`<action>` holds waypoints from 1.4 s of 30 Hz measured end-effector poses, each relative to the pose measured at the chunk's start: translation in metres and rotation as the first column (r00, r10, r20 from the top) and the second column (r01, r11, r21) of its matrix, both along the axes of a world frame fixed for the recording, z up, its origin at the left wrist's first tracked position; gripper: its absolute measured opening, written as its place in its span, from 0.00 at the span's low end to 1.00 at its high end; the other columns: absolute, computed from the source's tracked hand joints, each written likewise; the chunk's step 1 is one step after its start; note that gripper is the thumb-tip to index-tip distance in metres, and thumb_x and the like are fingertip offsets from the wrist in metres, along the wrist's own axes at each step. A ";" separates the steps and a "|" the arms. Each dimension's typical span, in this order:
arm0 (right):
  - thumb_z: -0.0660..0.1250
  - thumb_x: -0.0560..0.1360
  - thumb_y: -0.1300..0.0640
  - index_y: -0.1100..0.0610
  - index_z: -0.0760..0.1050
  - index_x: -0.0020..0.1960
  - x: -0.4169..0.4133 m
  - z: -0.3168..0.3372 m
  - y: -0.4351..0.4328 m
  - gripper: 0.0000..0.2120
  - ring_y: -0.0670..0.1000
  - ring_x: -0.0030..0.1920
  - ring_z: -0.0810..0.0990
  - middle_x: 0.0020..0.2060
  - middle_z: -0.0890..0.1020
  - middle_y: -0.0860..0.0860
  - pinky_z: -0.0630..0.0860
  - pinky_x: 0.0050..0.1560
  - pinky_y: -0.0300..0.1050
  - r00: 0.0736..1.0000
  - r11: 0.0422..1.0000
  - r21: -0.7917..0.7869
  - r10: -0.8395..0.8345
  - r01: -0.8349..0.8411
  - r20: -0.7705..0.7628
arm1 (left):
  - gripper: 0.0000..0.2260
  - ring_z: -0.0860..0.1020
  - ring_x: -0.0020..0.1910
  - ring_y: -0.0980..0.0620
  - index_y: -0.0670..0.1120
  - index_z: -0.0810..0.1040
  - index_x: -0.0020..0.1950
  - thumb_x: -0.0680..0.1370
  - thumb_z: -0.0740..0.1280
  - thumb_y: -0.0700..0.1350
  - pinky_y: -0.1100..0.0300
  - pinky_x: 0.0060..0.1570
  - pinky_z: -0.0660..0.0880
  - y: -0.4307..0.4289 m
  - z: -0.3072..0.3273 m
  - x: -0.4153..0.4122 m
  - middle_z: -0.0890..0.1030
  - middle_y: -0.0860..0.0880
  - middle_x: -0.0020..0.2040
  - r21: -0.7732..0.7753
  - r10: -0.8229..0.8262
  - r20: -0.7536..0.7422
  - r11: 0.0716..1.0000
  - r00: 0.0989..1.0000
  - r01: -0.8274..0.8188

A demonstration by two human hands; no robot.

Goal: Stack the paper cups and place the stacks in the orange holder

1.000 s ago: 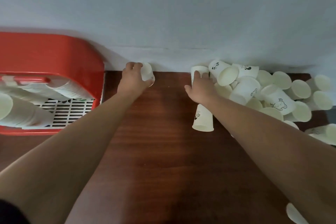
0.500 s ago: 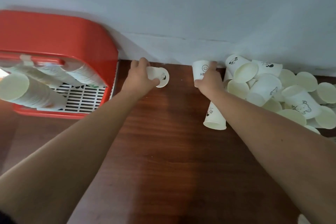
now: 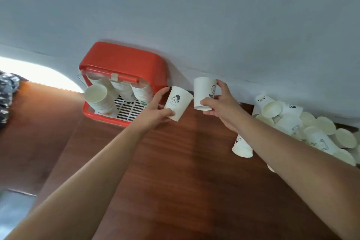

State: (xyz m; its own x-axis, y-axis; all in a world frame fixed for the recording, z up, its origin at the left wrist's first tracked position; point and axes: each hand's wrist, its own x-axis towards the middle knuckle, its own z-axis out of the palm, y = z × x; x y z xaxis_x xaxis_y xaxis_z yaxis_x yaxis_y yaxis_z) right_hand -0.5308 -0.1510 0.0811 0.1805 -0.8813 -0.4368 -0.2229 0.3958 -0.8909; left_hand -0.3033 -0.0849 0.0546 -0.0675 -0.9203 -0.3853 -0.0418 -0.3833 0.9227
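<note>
the left hand (image 3: 155, 110) holds a white paper cup (image 3: 178, 103) printed with a small figure, fingers (image 3: 162, 91) wrapped around its side, the cup tilted above the brown tabletop (image 3: 175, 171). just to its right, apart from it, the right hand (image 3: 220, 103) grips a second cup (image 3: 204, 93) with dark lettering, fingers closed around it. the orange holder (image 3: 124, 60) stands against the wall (image 3: 194, 15) to the left, with several cup stacks (image 3: 109, 95) leaning inside. a loose pile of cups (image 3: 303, 128) lies at the right, and one cup (image 3: 241, 147) lies near the right forearm.
</note>
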 end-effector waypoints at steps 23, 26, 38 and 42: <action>0.76 0.70 0.52 0.42 0.63 0.68 0.200 0.053 0.048 0.32 0.46 0.56 0.80 0.59 0.77 0.45 0.81 0.55 0.51 0.989 0.969 -0.200 0.140 -0.148 -0.054 | 0.27 0.82 0.59 0.44 0.61 0.70 0.68 0.72 0.76 0.55 0.42 0.61 0.76 0.067 0.048 0.217 0.84 0.48 0.59 -0.137 0.243 -0.093 0.958 0.966 -0.254; 0.76 0.71 0.54 0.44 0.63 0.67 0.204 0.041 0.053 0.31 0.45 0.53 0.79 0.57 0.77 0.45 0.80 0.52 0.46 0.985 0.974 -0.172 0.130 -0.149 -0.117 | 0.27 0.82 0.59 0.48 0.56 0.66 0.65 0.72 0.78 0.51 0.42 0.62 0.77 0.072 0.030 0.223 0.84 0.50 0.59 -0.138 0.206 -0.025 0.968 0.978 -0.207; 0.76 0.68 0.48 0.40 0.66 0.65 0.230 0.022 0.063 0.30 0.45 0.61 0.77 0.61 0.77 0.43 0.75 0.64 0.52 0.996 0.973 -0.217 0.085 -0.080 0.014 | 0.28 0.77 0.57 0.64 0.60 0.71 0.69 0.72 0.77 0.56 0.67 0.53 0.73 0.068 0.005 0.206 0.79 0.64 0.58 -0.148 -0.026 0.269 0.987 0.963 0.068; 0.73 0.69 0.40 0.41 0.66 0.71 0.240 0.010 0.070 0.33 0.44 0.64 0.76 0.65 0.75 0.42 0.74 0.66 0.53 0.982 0.978 -0.093 0.185 -0.188 -0.042 | 0.24 0.78 0.55 0.62 0.59 0.75 0.66 0.71 0.78 0.54 0.65 0.53 0.75 0.063 0.005 0.213 0.80 0.62 0.55 -0.194 0.029 0.235 0.981 0.972 0.018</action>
State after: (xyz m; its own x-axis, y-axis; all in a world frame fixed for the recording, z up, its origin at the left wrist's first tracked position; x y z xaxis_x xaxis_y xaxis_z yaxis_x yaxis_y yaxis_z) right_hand -0.2910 -0.0809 0.0911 0.3329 -0.8715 -0.3602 -0.3147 0.2573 -0.9136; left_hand -0.0907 -0.0222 0.0595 0.0088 -0.9788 -0.2045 -0.2654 -0.1995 0.9433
